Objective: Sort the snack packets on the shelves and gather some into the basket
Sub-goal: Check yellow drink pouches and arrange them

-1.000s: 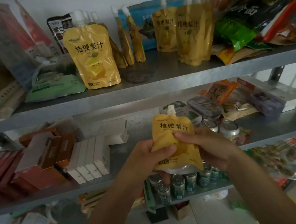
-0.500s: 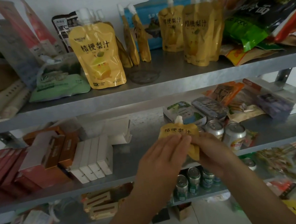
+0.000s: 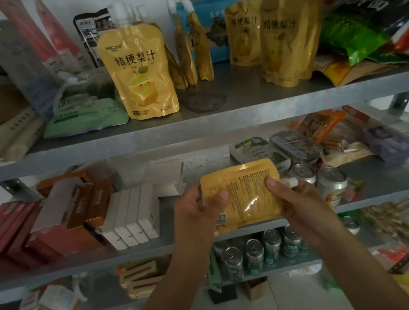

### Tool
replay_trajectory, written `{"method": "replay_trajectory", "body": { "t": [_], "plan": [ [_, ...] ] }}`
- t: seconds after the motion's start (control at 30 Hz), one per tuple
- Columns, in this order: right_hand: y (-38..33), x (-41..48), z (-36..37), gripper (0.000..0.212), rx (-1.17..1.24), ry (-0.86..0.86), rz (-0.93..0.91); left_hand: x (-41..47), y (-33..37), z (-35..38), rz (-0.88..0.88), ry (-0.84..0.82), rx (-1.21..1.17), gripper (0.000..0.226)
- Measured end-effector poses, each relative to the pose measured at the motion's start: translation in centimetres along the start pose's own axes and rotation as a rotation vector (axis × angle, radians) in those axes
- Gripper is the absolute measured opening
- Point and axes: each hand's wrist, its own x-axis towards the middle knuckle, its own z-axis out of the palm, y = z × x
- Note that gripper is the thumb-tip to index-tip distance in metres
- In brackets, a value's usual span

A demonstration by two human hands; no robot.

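In front of the middle shelf's (image 3: pixel 143 254) front edge, a yellow pear-juice pouch (image 3: pixel 245 196) is held clear of the boards between both hands, its printed back facing the camera. The left hand (image 3: pixel 194 213) pinches the pouch's base end, thumb on top and fingers (image 3: pixel 199 192) curled behind. The right hand (image 3: pixel 300 205) clamps the neck end the same way, just beside the white spout cap (image 3: pixel 290 182). The pouch's long axis lies roughly level, running left to right with the spout to the right. Matching pouches (image 3: pixel 141 71) stand upright on the upper shelf (image 3: pixel 220 119), above and beyond the hands. To join them, this one probably needs its spout end swung upward, and the right hand is nearer for that. No basket is in view.
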Motion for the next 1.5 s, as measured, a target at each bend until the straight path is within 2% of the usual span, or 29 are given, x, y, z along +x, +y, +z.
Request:
{"method": "replay_trajectory", "body": {
  "t": [0.1,0.17,0.2,0.27,0.33,0.43,0.53,0.63,0.7,0.77,0.83,0.9,0.97,1.0,1.07,1.13,1.2,1.27,1.33,1.4,1.47,1.5],
  "plan": [
    [0.0,0.4,0.2,0.018,-0.022,0.152,-0.072,-0.5,-0.9,0.9,0.142,0.04,0.257,0.025],
    [-0.4,0.3,0.3,0.014,-0.097,0.26,-0.133,-1.1,-1.4,1.0,0.325,0.098,0.585,0.059],
    [-0.7,0.3,0.4,0.011,-0.128,0.3,-0.163,-1.1,-1.9,1.0,0.475,0.127,0.739,0.071],
    [-1.1,0.1,0.8,0.008,-0.143,0.344,-0.188,-1.0,-3.1,1.1,0.738,0.124,1.014,0.08],
    [-1.5,-0.2,1.3,0.01,-0.081,0.317,-0.149,-0.9,-3.8,1.6,0.786,0.104,1.13,0.081],
    [-1.8,-1.0,1.8,0.014,-0.03,0.191,-0.12,-0.3,-3.6,1.6,0.671,0.13,1.019,0.06],
    [-2.2,-1.9,2.1,0.031,-0.043,0.087,-0.189,0.4,-2.8,0.6,0.556,0.02,0.867,0.04],
    [-2.5,-2.3,2.4,0.041,-0.094,0.078,-0.352,0.8,-2.1,0.0,0.342,-0.193,0.455,0.032],
    [-2.3,-1.9,2.1,0.047,-0.205,0.122,-0.4,0.6,-0.9,-0.2,0.19,-0.3,0.169,0.01],
    [-2.5,-1.5,1.8,0.051,-0.352,0.08,-0.339,0.2,0.3,-0.3,0.021,-0.416,-0.031,0.013],
    [-2.9,-1.7,2.0,0.041,-0.449,-0.014,-0.284,0.1,0.6,-0.4,-0.044,-0.511,-0.114,0.017],
    [-3.4,-1.9,2.4,0.035,-0.511,0.007,-0.367,0.3,0.7,-0.3,-0.108,-0.596,-0.167,0.037],
    [-3.7,-1.7,2.5,0.041,-0.598,0.089,-0.507,0.3,1.1,-0.1,-0.17,-0.657,-0.167,0.058],
    [-3.8,-1.7,2.6,0.043,-0.62,0.116,-0.544,0.3,1.2,0.0,-0.187,-0.661,-0.171,0.059],
    [-4.2,-1.7,2.8,0.038,-0.594,0.11,-0.547,0.4,1.3,-0.1,-0.185,-0.616,-0.215,0.039],
    [-4.6,-2.0,3.2,0.029,-0.523,-0.005,-0.435,0.7,1.4,-0.5,-0.16,-0.559,-0.205,0.017],
    [-4.7,-2.3,3.6,0.019,-0.512,-0.13,-0.33,1.1,1.5,-0.8,-0.117,-0.552,-0.167,0.015],
    [-4.7,-2.2,4.1,0.012,-0.536,-0.136,-0.376,1.6,1.9,-1.0,-0.053,-0.508,-0.095,0.017],
    [-5.2,-1.9,4.8,0.007,-0.502,-0.077,-0.483,2.2,2.1,-1.4,0.166,-0.372,0.166,0.038],
    [-6.4,-1.4,5.7,0.009,-0.497,0.002,-0.629,3.3,2.2,-2.2,0.477,-0.128,0.56,0.058],
    [-8.3,-0.6,6.8,0.013,-0.529,0.091,-0.784,4.8,2.7,-3.4,0.811,0.195,0.883,0.058],
    [-9.4,0.1,7.4,0.017,-0.562,0.136,-0.859,5.6,3.3,-4.0,0.915,0.297,0.974,0.055]
  ]
}}
